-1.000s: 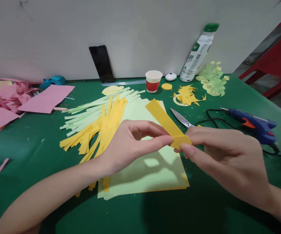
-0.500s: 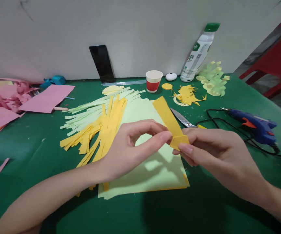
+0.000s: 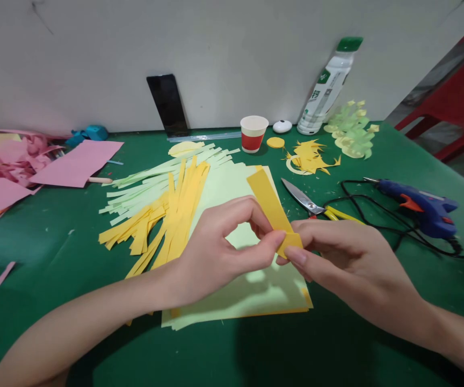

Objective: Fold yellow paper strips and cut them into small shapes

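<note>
A yellow paper strip [image 3: 270,201], folded over at its lower end, is held above the pale green paper sheets [image 3: 232,188]. My left hand [image 3: 224,244] pinches the left side of the fold between thumb and forefinger. On the other side, my right hand [image 3: 345,263] grips the folded end with its thumb in front and fingers behind. Loose yellow strips [image 3: 186,199] lie across the sheets beside my left hand, with light green strips [image 3: 139,185] behind them. Scissors [image 3: 302,196] with yellow handles rest just beyond my right hand.
A blue glue gun [image 3: 421,207] and its black cord lie at right. Along the back stand a paper cup [image 3: 253,134], a leaning bottle [image 3: 328,91] and a phone [image 3: 168,105]. Pink paper [image 3: 79,164] is at left; yellow cut pieces [image 3: 312,156] lie behind the scissors.
Both hands have shifted slightly left and down with the yellow strip. My fingers now press closer together at the fold, and more of the scissors shows.
</note>
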{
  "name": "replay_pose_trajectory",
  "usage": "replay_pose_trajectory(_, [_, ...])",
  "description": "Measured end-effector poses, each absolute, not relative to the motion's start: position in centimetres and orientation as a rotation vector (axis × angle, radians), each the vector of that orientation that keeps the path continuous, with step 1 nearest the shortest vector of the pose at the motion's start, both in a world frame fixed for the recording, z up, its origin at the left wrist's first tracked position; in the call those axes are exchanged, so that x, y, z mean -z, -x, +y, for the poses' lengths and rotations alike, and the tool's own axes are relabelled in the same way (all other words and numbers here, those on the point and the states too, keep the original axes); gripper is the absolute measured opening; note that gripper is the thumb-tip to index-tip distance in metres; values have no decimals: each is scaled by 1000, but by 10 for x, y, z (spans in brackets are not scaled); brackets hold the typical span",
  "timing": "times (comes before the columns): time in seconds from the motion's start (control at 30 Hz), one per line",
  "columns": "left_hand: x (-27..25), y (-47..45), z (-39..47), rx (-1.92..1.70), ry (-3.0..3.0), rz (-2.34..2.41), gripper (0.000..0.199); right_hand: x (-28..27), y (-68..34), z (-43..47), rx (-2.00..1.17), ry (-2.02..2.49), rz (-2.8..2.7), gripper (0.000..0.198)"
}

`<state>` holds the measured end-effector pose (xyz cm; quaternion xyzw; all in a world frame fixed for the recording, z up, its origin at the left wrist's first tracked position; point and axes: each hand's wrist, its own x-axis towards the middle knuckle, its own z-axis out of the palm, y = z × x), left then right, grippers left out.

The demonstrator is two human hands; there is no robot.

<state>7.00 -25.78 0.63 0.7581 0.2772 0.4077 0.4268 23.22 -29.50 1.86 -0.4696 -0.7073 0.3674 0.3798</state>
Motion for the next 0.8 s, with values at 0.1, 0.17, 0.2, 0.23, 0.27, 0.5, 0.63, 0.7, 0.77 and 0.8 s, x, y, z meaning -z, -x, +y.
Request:
replay_pose_trajectory(0.1, [-6, -70, -257, -1047, -1929, 687, 18, -19, -232, -294, -1015, 1187, -1770, 24])
replay_pose_trajectory(0.17, [-6, -71, -257, -1083, -1922, 679, 12, -19, -232, -293, -1045, 1177, -1746, 24])
replay_pose_trajectory(0.2, [-6, -71, -257, -1109, -1921, 663, 8, -19, -232, -293, -1060, 1172, -1735, 25])
replay_pose_trajectory(0.23, [-7, -70, -256, -1135, -1926, 638, 5, -20, -232, -293, -1077, 1169, -1721, 25])
replay_pose_trajectory(0.27, [-7, -70, -256, -1154, -1939, 604, 4, -19, -233, -293, -1101, 1168, -1709, 26])
replay_pose_trajectory(0.5, [-13, -69, -252, -1262, -2130, 421, 12, -14, -240, -300, -1542, 1167, -1462, 25])
replay_pose_trajectory(0.63, [-15, -67, -253, -1234, -2166, 391, 17, -15, -243, -298, -1693, 1070, -1302, 25])
replay_pose_trajectory(0.7, [-14, -66, -253, -1242, -2197, 389, 23, -18, -241, -297, -1769, 1029, -1215, 25])
replay_pose_trajectory(0.77, [-13, -67, -252, -1275, -2232, 359, 24, -20, -240, -297, -1849, 988, -1125, 26])
replay_pose_trajectory(0.8, [-13, -67, -251, -1289, -2246, 342, 23, -20, -239, -297, -1881, 972, -1080, 27])
